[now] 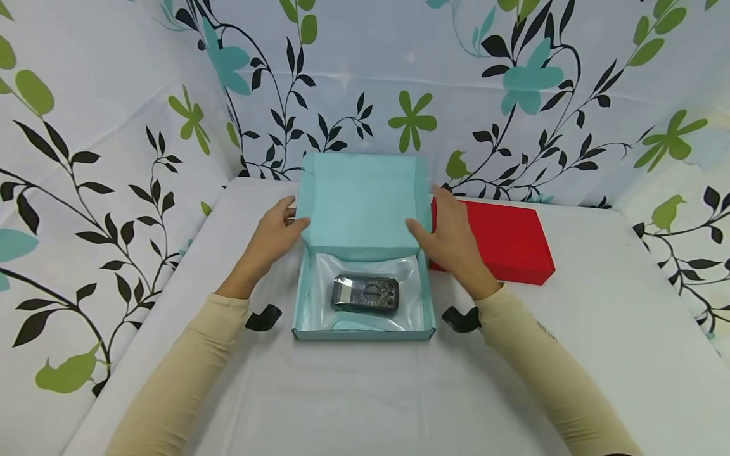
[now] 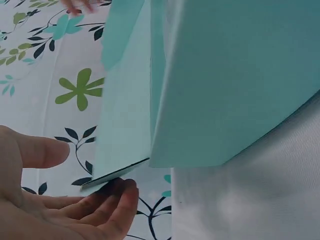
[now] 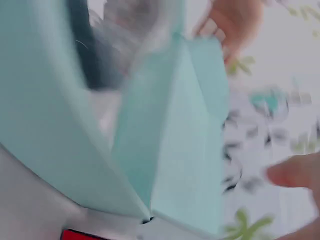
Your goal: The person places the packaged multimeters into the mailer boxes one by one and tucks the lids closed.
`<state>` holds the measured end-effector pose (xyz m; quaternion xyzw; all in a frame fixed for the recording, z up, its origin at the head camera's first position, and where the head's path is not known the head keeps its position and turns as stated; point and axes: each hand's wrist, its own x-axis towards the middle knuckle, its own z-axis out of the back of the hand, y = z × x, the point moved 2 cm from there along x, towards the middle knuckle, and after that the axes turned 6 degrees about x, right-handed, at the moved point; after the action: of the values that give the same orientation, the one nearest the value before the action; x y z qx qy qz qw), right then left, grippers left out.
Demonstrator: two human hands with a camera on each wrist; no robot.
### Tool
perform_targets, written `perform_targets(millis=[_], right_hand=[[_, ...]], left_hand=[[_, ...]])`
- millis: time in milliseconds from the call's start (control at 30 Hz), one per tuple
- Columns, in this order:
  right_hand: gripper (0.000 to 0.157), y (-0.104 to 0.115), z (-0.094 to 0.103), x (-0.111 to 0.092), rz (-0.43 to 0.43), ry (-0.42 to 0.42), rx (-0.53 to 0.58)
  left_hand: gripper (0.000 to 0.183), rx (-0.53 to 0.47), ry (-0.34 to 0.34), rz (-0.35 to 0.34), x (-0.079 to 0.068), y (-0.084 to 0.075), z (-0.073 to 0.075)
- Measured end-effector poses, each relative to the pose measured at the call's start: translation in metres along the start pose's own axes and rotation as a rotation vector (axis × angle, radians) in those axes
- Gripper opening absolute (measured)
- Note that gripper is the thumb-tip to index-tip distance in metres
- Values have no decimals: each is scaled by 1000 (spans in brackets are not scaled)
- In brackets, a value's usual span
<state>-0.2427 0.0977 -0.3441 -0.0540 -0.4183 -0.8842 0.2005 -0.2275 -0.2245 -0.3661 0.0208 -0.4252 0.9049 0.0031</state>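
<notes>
A pale teal cardboard box [image 1: 365, 335] lies open on the table with its lid [image 1: 362, 199] raised at the back. Inside, a dark multimeter [image 1: 365, 294] rests on clear plastic wrapping [image 1: 410, 285]. At the lid's left side is my left hand [image 1: 272, 234]; in the left wrist view its fingertips [image 2: 131, 187] touch the lid flap's edge from below, while the thumb stands apart. My right hand [image 1: 456, 244] is beside the lid's right side, thumb [image 3: 290, 171] extended and apart from the lid in the blurred right wrist view. Its other fingers are mostly hidden there.
A red box [image 1: 507, 240] lies to the right of the teal box, partly behind my right hand. White cloth covers the table [image 1: 365, 399]. A leaf-and-flower patterned curtain [image 1: 365, 76] hangs along the back and sides. Black pieces [image 1: 264, 318] stick out at both wrists.
</notes>
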Motion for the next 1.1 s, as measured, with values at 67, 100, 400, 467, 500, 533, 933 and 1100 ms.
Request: perform_targets(millis=[67,100,400,467,500,533,933,1100], right_hand=[[78,-11,10,4,-121,15,85],[76,-15,13,3,-161,30,132],[42,-14,25,-53,-31,-1,328],[43,-13,26,-64,12,27,278],[43,-12,26,-68,31,40,253],[44,-11,26,-71,52,53,239],[56,-14,28,-80,133,136,238],[57,-13,27,-83,124,130,236]], left_hand=[[65,-11,-35,-53,-4,-3,2],[63,-9,-52,-89,-9,-4,3],[34,48,-191,-299,-80,-11,22],[34,41,-182,-316,-91,-8,20],[33,25,-177,-325,-95,-7,18],[32,19,-178,-335,-98,-7,17],[37,50,-87,-339,-100,2,11],[39,-1,-24,-344,-99,3,7]])
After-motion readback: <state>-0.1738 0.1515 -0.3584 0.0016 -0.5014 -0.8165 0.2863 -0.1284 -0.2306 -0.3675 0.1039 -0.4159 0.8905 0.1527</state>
